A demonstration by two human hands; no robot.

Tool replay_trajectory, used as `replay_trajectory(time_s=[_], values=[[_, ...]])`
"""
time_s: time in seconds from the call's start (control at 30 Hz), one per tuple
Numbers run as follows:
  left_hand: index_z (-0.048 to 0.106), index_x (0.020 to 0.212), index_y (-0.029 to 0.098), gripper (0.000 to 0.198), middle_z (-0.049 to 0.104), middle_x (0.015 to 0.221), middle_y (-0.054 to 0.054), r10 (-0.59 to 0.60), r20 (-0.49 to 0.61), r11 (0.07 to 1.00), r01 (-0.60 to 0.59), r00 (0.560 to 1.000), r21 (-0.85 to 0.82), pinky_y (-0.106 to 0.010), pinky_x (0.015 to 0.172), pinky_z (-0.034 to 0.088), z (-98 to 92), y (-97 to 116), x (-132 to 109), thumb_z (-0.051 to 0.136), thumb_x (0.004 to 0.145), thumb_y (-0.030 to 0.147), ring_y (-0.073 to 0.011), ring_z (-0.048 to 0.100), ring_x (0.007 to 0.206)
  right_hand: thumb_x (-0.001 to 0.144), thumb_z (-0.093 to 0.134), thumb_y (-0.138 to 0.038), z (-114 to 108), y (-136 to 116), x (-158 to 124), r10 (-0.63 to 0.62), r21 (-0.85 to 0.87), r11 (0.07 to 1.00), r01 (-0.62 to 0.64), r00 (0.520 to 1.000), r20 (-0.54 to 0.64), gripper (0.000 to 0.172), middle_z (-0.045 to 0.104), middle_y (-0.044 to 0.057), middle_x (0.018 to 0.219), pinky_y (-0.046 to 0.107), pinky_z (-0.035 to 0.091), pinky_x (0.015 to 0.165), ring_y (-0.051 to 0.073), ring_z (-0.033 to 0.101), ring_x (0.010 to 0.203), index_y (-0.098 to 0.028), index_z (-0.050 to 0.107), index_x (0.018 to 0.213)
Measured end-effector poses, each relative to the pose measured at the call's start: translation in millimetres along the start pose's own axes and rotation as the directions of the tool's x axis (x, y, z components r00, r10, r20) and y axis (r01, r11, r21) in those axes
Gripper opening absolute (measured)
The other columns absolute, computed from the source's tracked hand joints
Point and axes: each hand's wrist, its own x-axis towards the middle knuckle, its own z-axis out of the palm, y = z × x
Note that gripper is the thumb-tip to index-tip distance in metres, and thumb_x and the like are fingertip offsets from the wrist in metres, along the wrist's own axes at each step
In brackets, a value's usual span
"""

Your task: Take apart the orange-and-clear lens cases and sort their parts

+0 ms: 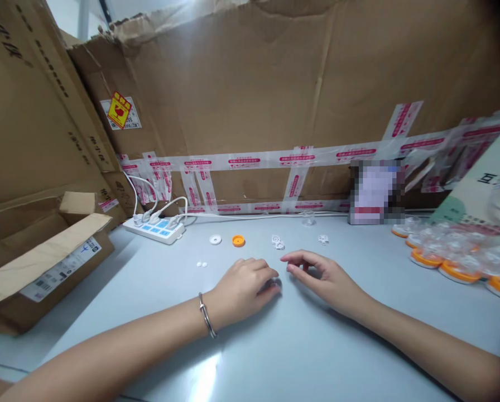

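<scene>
Left hand (pixel 244 287): back upward over the grey-blue tabletop (pixel 275 357), fingers bent and thumb below them; a faint clear glint shows by the fingertips, but I cannot tell whether anything is pinched there.
Right hand (pixel 319 273): thumb and forefinger apart with a visible gap; the fingertips point toward the left hand, near it without touching.
Pair of white openwork plastic pieces (pixel 277 243): on the tabletop just beyond the fingertips of both hands, apart from each; small, thin and pierced with holes, lying close together at slightly different angles, though whether they overlap is too small to tell.
Single white openwork plastic piece (pixel 323 239): beyond the right hand's knuckles, to the right of the pair; similar pattern, uneven outline.
Orange round plastic cap (pixel 238 240): beyond the left hand; shallow, with a raised rim.
White round plastic ring (pixel 215 239): just left of the orange cap, its middle darker.
Two small white discs (pixel 202 264): side by side, left of the left hand's knuckles.
Clear rounded plastic shell (pixel 308 218): farther back, near the white cable (pixel 250 215).
Clear plastic domes with orange bases (pixel 461 271): clustered at right, well apart from the right hand.
</scene>
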Motion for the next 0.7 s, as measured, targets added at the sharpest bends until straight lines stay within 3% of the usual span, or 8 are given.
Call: replay_trajectory(time_s=[0.2,0.33,0.47,0.6,0.7], values=[[0.061,0.092,0.016,0.015,0.062,0.082,-0.004,-0.010,0.019,1.000,0.010,1.000,-0.003,-0.032,0.070,0.045,1.0,4.8,-0.7,0.050,0.084,0.023,-0.0174,0.057,0.077,0.081,0.046,-0.044,0.5,0.0,-0.2,0.003,-0.018,1.000,-0.003,1.000,0.023,0.032,0.060,0.003,0.081,0.027,0.044,0.070,0.015,0.055,0.076,-0.019,0.060,0.094],[0.058,0.098,0.016,0.018,0.061,0.086,-0.006,-0.021,-0.040,0.999,0.020,0.999,-0.037,-0.033,0.071,0.046,-9.2,4.7,-10.9,0.050,0.084,0.023,-0.0171,0.056,0.078,0.082,0.045,-0.045,-0.4,-0.5,-0.6,0.006,-0.033,0.999,-0.005,1.000,0.027,0.032,0.060,0.003,0.080,0.028,0.044,0.069,0.015,0.054,0.075,-0.020,0.060,0.094],[0.056,0.103,0.018,0.020,0.059,0.091,-0.006,-0.050,-0.077,0.984,0.036,0.996,-0.177,-0.029,0.073,0.047,-28.0,1.3,-44.1,0.047,0.085,0.018,-0.0149,0.055,0.083,0.081,0.046,-0.044,0.1,1.1,-0.9,0.023,-0.033,0.999,-0.022,0.999,0.031,0.031,0.060,0.003,0.078,0.028,0.044,0.066,0.015,0.053,0.072,-0.020,0.061,0.094],[0.056,0.102,0.021,0.021,0.059,0.089,-0.004,-0.165,0.004,0.950,0.160,0.986,-0.268,-0.025,0.070,0.047,-37.1,-1.4,-86.2,0.043,0.087,0.016,-0.0128,0.056,0.081,0.081,0.047,-0.044,1.4,1.8,-0.7,0.042,-0.008,0.999,-0.041,0.998,0.052,0.030,0.061,0.003,0.078,0.028,0.044,0.066,0.015,0.054,0.073,-0.020,0.061,0.093],[0.058,0.100,0.022,0.021,0.060,0.087,-0.003,-0.243,-0.003,0.933,0.233,0.970,-0.273,-0.025,0.068,0.047,-39.9,-10.9,-104.4,0.041,0.088,0.017,-0.0123,0.057,0.078,0.080,0.047,-0.046,1.7,1.0,-0.1,0.051,-0.014,0.999,-0.050,0.997,0.060,0.031,0.061,0.003,0.080,0.028,0.044,0.068,0.016,0.055,0.074,-0.021,0.062,0.092]])
